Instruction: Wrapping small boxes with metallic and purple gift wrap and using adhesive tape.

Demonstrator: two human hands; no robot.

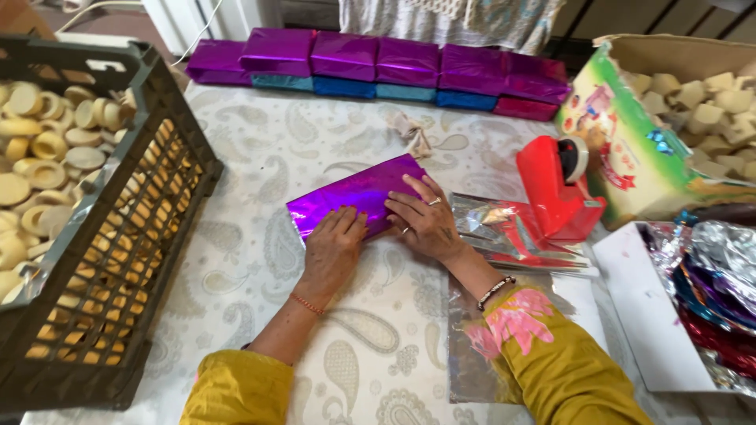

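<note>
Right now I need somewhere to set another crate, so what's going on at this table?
A person is pressing both hands flat on a purple foil-wrapped box lying on the paisley tablecloth: left hand on its near edge, right hand on its right end. A red tape dispenser stands just right of them, over loose foil sheets. Wrapped boxes line the far edge. A dark crate of pale round pieces sits at left.
</note>
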